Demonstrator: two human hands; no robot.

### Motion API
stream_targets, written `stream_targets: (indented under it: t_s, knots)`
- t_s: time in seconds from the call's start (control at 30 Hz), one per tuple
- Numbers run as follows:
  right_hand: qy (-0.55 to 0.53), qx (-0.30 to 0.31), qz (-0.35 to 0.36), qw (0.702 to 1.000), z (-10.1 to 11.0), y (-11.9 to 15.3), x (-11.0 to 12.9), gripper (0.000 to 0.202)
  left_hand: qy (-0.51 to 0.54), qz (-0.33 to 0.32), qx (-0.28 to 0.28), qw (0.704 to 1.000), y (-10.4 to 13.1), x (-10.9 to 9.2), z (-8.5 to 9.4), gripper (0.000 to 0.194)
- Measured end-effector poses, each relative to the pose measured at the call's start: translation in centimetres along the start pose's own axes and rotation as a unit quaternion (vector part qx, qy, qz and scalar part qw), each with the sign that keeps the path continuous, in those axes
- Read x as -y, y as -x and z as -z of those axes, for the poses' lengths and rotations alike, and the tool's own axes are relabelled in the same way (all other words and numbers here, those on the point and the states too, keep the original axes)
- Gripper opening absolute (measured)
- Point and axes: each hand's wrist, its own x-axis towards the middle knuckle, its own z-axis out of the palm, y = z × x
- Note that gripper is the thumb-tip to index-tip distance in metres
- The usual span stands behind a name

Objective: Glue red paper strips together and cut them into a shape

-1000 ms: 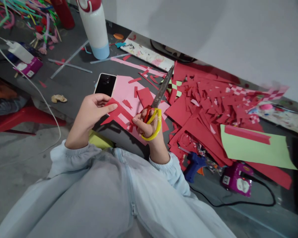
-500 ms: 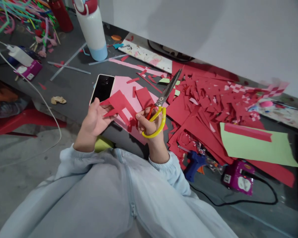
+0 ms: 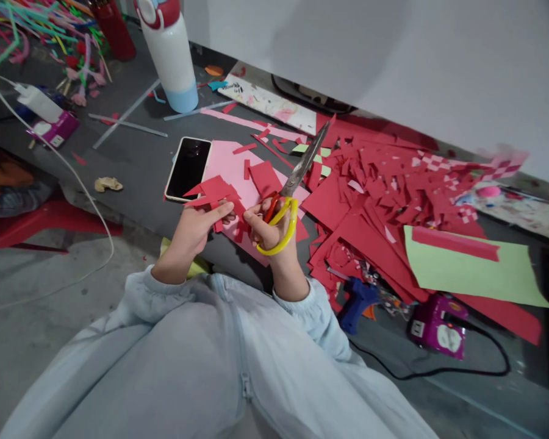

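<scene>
While the right hand (image 3: 272, 230) grips scissors (image 3: 293, 181), the left hand (image 3: 196, 227) pinches red paper (image 3: 216, 188), partly hiding it.

Phone (image 3: 190, 164): on the table (image 3: 139, 183), at the left edge of the sheet (image 3: 223, 158).
Bottle (image 3: 172, 67): behind the phone, right of the crossed strips (image 3: 127, 114).
Paper piece (image 3: 214, 190): in the left hand (image 3: 201, 227), over the sheet.
Scissors (image 3: 302, 167): in the right hand (image 3: 271, 230), right of the paper piece.
Scrap pile (image 3: 370, 183): right of the sheet, behind the glue gun (image 3: 360, 300).
Card (image 3: 473, 277): right of the glue gun, under a paper strip (image 3: 455, 243).
Box (image 3: 432, 332): before the card.
</scene>
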Motion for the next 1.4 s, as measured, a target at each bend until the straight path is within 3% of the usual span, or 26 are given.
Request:
stream_targets:
  t_s: [0.17,0.3,0.5,0.63,0.97,1.2,1.33,1.4]
  knots:
    - [0.021,0.043,-0.031,0.998,0.2,0.2,-0.1,0.046,-0.015,-0.076,-0.040,0.996,-0.4,-1.0,0.7,0.038]
    - [0.066,0.136,-0.050,0.987,0.6,0.6,-0.3,0.040,-0.042,-0.106,-0.048,0.992,-0.7,-2.6,1.5,0.035]
    - [0.068,0.263,-0.077,0.959,1.1,1.1,-1.3,0.058,-0.051,-0.163,-0.078,0.982,-0.9,-5.1,2.3,0.037]
    - [0.055,0.323,-0.092,0.940,1.1,1.5,-1.7,0.058,-0.048,-0.175,-0.083,0.980,-0.7,-5.9,2.6,0.036]
    - [0.044,0.360,-0.113,0.925,1.1,1.7,-1.7,0.056,-0.055,-0.176,-0.066,0.981,-0.3,-6.0,2.6,0.031]
    - [0.007,0.294,-0.125,0.947,0.3,1.5,-1.3,0.052,-0.109,-0.174,-0.064,0.977,0.0,-5.0,2.9,0.033]
    - [-0.033,0.266,-0.111,0.957,-0.1,0.6,-1.0,0.052,-0.216,-0.212,-0.047,0.952,0.8,-4.1,2.8,0.025]
    - [-0.059,0.255,-0.112,0.959,0.0,0.3,-0.7,0.050,-0.287,-0.259,-0.003,0.922,1.0,-3.9,2.9,0.016]
